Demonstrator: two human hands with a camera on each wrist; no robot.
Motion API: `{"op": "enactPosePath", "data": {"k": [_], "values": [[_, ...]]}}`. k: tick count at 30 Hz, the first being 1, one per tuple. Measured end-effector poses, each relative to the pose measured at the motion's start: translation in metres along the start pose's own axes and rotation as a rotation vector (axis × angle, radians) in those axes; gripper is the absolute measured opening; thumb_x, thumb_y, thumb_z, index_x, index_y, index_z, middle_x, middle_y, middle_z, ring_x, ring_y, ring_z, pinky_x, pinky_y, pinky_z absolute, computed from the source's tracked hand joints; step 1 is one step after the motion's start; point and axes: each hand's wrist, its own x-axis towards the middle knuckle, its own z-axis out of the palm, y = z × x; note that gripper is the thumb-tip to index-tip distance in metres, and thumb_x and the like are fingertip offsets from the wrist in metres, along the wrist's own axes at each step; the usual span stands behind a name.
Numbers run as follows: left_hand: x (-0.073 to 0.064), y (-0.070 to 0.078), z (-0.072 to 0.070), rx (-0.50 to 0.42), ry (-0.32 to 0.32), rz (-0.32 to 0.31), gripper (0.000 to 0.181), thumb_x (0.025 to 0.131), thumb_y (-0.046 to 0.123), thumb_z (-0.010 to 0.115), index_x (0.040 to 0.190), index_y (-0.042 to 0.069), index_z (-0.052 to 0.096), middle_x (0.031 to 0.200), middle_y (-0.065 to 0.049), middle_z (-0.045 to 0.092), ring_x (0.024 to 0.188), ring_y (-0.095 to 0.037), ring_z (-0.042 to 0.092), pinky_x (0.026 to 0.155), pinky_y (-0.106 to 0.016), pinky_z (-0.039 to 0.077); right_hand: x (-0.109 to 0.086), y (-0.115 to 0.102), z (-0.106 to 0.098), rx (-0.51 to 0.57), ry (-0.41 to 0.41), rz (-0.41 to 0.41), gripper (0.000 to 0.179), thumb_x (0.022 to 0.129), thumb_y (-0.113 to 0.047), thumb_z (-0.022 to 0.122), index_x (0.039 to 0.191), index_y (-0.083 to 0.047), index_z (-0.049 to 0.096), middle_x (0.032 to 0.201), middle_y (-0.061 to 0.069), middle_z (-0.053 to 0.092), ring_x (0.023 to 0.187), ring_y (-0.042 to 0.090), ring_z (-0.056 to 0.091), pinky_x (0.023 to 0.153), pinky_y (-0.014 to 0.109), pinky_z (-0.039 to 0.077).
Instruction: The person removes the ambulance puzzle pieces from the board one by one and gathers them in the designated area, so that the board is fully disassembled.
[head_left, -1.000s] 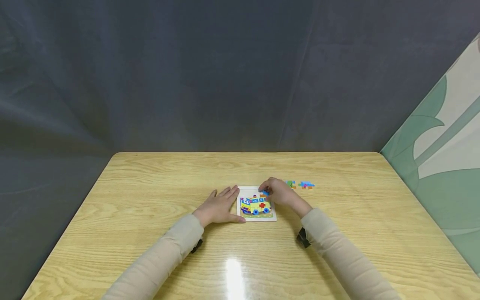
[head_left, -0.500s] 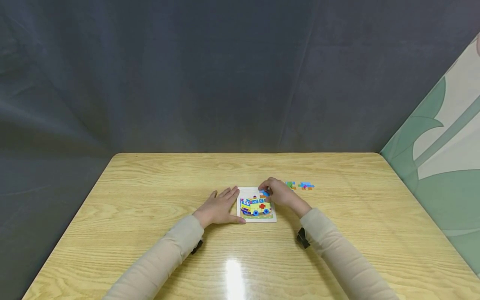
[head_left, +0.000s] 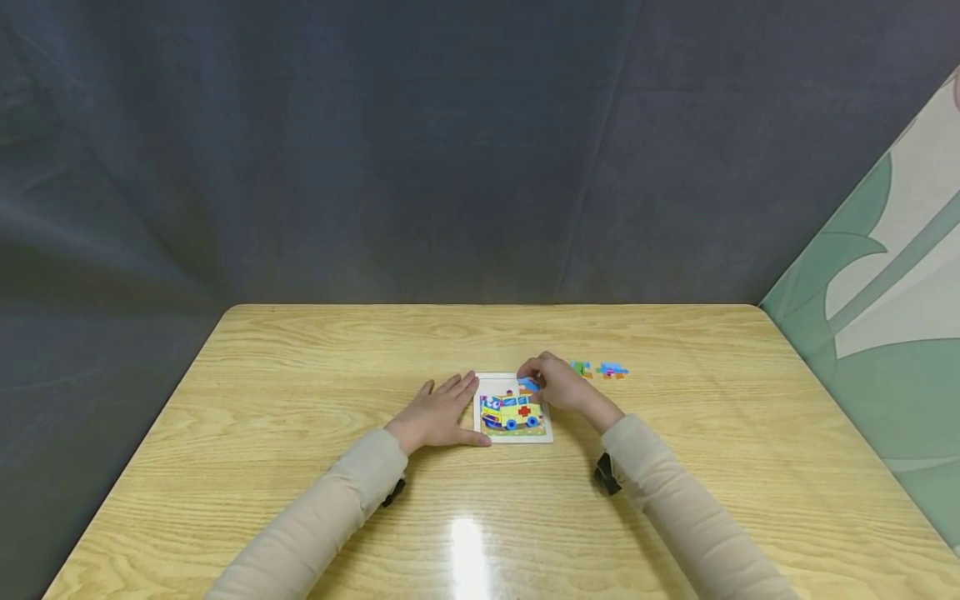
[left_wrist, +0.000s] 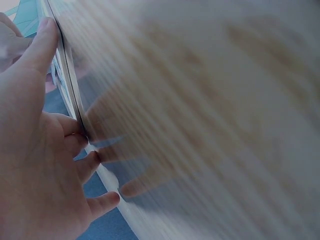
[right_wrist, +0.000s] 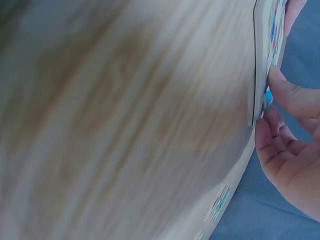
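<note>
A white-rimmed puzzle is showing a blue-wheeled, red-crossed yellow van; loose pieces are mixing blue, green and orange; sleeves are matching in beige; woodgrain is running pale yellow across the table.

White glare streaks the brightly lit tabletop while dim, bluish wrist views leave its grain blurred, seemingly out of focus.
</note>
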Motion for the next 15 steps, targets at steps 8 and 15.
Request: {"op": "enactPosePath", "data": {"k": [8,15], "values": [[0.0002,0.0005,-0.0010,0.000,0.013,0.005,0.097,0.085,0.068,0.052,0.155,0.014,0.012,0.163,-0.001,0.009,0.151,-0.023,0.012,0.120,-0.056,0.013,0.0003,0.0015,-0.0007,0.011,0.011,-0.031,0.032,0.079,0.005,0.071,0.108,-0.007,0.065,0.096,0.014,0.055,0.081,0.021,0.049,0.073,0.030,0.045],[-0.0003,0.0013,-0.0007,0.008,0.009,0.005,0.097,0.085,0.069,0.051,0.155,0.014,0.012,0.163,-0.001,0.008,0.151,-0.023,0.011,0.120,-0.055,0.014,-0.0002,0.0003,-0.0021,0.037,-0.012,-0.030,0.032,0.080,0.007,0.070,0.108,-0.007,0.065,0.084,0.009,0.054,0.074,0.017,0.044,0.067,0.026,0.039]]}}
